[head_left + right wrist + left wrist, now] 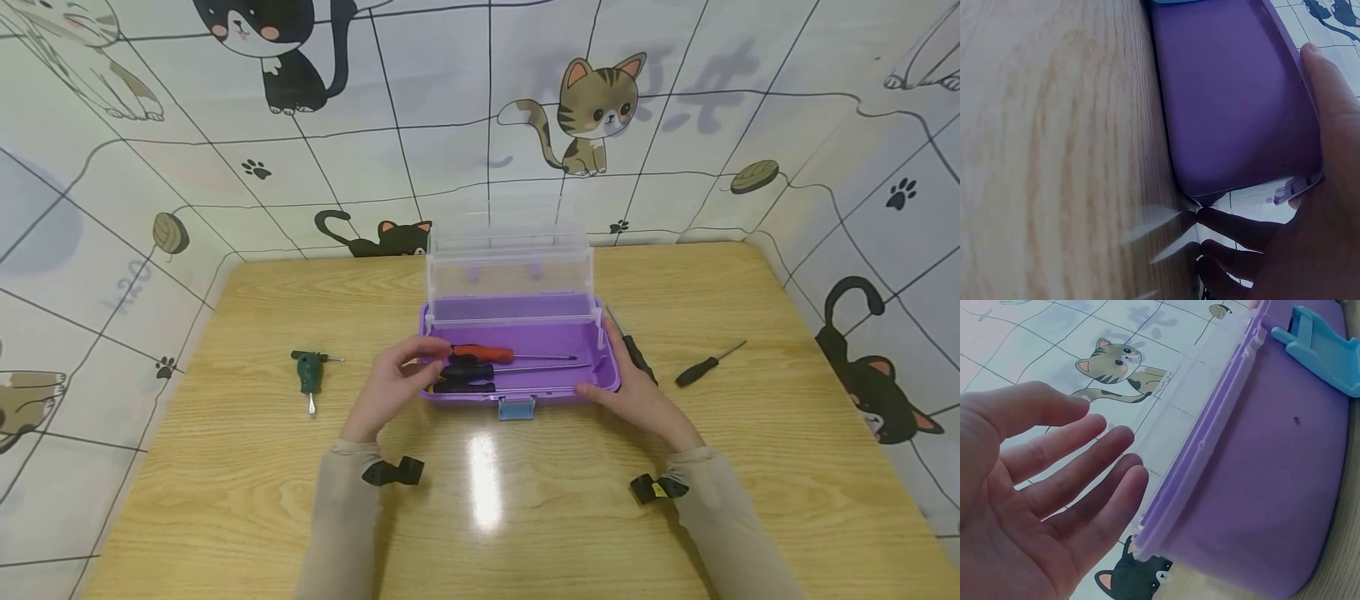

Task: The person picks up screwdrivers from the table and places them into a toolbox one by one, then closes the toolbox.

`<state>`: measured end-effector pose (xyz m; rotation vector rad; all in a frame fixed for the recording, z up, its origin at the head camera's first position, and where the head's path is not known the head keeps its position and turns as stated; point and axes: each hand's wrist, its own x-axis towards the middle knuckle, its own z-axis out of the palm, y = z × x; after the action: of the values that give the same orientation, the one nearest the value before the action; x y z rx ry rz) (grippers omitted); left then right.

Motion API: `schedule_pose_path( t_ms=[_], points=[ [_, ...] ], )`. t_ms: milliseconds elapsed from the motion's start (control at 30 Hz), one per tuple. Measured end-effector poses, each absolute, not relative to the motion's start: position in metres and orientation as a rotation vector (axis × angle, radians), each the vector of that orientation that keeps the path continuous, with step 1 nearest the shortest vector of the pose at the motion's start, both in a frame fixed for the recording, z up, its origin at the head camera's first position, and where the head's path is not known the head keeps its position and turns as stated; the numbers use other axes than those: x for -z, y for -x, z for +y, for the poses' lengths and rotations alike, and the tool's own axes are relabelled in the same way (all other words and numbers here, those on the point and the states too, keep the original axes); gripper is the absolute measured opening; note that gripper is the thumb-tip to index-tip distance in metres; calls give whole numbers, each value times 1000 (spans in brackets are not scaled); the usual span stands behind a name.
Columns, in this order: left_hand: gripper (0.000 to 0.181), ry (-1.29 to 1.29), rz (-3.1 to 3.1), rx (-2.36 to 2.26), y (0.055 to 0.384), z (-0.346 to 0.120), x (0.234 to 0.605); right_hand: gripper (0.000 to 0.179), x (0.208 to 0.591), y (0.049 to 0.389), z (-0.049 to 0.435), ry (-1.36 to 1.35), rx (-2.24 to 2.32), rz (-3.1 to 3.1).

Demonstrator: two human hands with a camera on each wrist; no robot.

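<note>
A purple toolbox [555, 399] with its clear lid [510, 283] raised stands on the table, its blue latch [516, 408] facing me. Inside lie a red-handled screwdriver [483, 354], a black-handled screwdriver [480, 372] and another black handle [468, 387] near the front wall. My left hand [393, 382] hovers at the box's left end with fingers apart and loosely bent; the left wrist view shows nothing in it. With the thumb on the front rim and fingers along the right end, my right hand [637, 396] holds the box.
On the left of the table [247, 500] lies a dark green-handled screwdriver [309, 372] with a crosswise shaft. A black-handled screwdriver [639, 358] lies just right of the box, partly behind my right hand. Farther right is another black-handled screwdriver [697, 372]. Cat-patterned walls surround the table.
</note>
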<state>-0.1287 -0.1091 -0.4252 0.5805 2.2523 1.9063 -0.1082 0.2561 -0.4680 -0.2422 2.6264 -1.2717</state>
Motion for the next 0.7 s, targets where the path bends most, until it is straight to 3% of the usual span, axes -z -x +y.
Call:
schedule_pose_path(
  t_ms=[400,700],
  points=[
    [37,-526,2331,-1987,117,-115,401,109,467,108,256,231,1254,2639],
    [54,-472,2388,-1897,115,-118,406,109,465,108,256,233,1186,2667]
  ],
)
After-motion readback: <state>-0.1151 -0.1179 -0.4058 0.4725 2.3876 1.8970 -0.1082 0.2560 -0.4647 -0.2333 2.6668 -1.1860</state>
